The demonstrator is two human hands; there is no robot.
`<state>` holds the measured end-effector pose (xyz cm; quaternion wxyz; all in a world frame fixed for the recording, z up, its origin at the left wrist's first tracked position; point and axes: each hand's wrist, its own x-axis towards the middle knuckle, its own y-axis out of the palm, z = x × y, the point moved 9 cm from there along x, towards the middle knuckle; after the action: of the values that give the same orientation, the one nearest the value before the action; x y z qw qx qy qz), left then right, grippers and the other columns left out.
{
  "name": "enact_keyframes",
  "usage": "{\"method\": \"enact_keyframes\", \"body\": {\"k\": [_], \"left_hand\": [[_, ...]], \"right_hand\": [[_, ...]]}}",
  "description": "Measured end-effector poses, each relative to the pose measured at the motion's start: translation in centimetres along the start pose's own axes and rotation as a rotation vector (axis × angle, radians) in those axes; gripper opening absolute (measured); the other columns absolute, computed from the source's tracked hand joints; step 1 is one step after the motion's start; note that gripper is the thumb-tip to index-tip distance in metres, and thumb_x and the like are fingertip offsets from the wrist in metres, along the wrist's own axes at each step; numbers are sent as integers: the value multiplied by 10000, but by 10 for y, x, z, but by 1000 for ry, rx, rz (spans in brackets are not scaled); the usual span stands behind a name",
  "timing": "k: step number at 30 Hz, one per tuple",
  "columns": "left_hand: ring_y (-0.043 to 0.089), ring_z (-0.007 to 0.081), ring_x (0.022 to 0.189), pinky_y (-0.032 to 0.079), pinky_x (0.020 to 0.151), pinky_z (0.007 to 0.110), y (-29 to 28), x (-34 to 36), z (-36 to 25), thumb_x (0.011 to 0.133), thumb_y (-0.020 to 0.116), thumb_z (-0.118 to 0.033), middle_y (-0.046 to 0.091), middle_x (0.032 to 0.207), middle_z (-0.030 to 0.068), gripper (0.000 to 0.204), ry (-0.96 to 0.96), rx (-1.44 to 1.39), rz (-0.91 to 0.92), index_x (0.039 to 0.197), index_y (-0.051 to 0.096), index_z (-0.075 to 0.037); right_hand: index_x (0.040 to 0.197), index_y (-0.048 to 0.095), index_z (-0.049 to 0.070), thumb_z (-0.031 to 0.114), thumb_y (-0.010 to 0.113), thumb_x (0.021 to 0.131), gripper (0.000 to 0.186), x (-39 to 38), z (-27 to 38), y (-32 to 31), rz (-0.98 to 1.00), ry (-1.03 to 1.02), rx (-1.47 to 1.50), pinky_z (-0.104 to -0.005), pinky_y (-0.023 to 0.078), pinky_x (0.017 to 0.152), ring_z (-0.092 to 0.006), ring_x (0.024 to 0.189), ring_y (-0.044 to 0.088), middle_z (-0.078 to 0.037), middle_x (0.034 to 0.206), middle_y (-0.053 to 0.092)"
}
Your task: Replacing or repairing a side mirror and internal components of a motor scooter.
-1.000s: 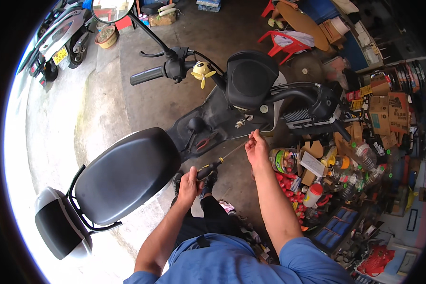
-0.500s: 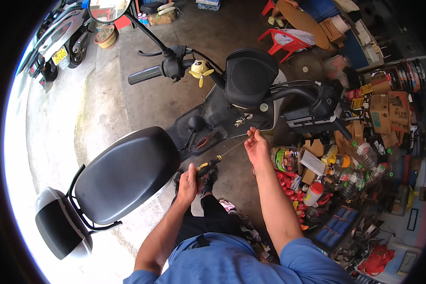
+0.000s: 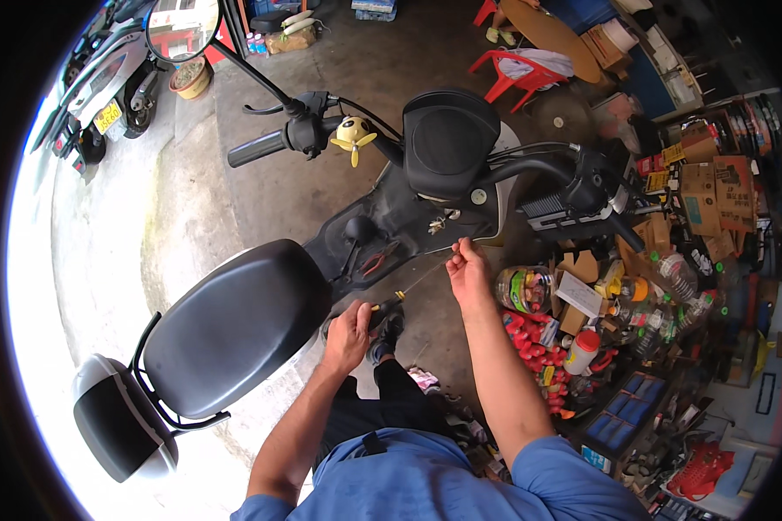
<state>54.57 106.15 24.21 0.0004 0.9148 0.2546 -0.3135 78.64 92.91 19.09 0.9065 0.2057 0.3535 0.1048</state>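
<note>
My left hand (image 3: 348, 337) is closed around a screwdriver (image 3: 388, 305) with a black and yellow handle. Its long thin shaft slants up to the fingertips of my right hand (image 3: 468, 276), which are pinched together at the tip. Whatever small thing those fingers hold is too small to make out. Both hands are on the near side of an electric scooter, between its black seat (image 3: 237, 314) and its front panel. On the scooter's footboard (image 3: 339, 234) lies a red-handled tool (image 3: 374, 261), seemingly pliers. Keys (image 3: 438, 226) hang at the front panel, just beyond my right hand.
The handlebar with its left grip (image 3: 256, 149) and mirror (image 3: 182, 30) spans the far side. At right are a clear plastic jar (image 3: 523, 289), red bottles (image 3: 534, 343), cardboard boxes (image 3: 708, 195) and plastic bottles. A red chair (image 3: 521, 76) stands farther back. Another scooter (image 3: 104, 82) is at far left.
My left hand has turned a little around the screwdriver, covering more of its handle. My right hand stays pinched at the tip. The whole view has shifted slightly.
</note>
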Motion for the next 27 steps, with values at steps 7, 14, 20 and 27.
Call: {"method": "enact_keyframes", "body": {"k": [7,14,20,27], "left_hand": [[614,212,642,476,612,343,5,10,-31,923,544,-274,617,782,139,278,473,367,-119,1019,551,-13],[620,196,627,481,600,340,10,9,-54,931,539,-258,611,741,131,287,469,244,-68,909,587,23],[620,196,616,486,608,332,23,18,-29,917,582,-245,609,708,122,274,-28,-5,181,875,567,25],[560,132,570,467,568,293,26,18,-42,980,461,-277,585,641,57,337,130,82,190,851,561,18]], "right_hand": [[1110,537,109,110,645,879,256,6,16,-6,-90,-153,39,-272,493,673,-120,759,581,-43,915,627],[1304,407,101,-13,603,864,495,2,34,3,-144,-280,236,-305,476,755,-153,855,576,-72,999,616],[1321,405,110,-17,589,871,503,-2,35,6,-156,-319,253,-293,484,735,-149,849,574,-64,1002,614],[1330,408,109,-20,580,873,505,-2,34,6,-149,-319,266,-283,490,731,-150,849,574,-67,1020,607]]}}
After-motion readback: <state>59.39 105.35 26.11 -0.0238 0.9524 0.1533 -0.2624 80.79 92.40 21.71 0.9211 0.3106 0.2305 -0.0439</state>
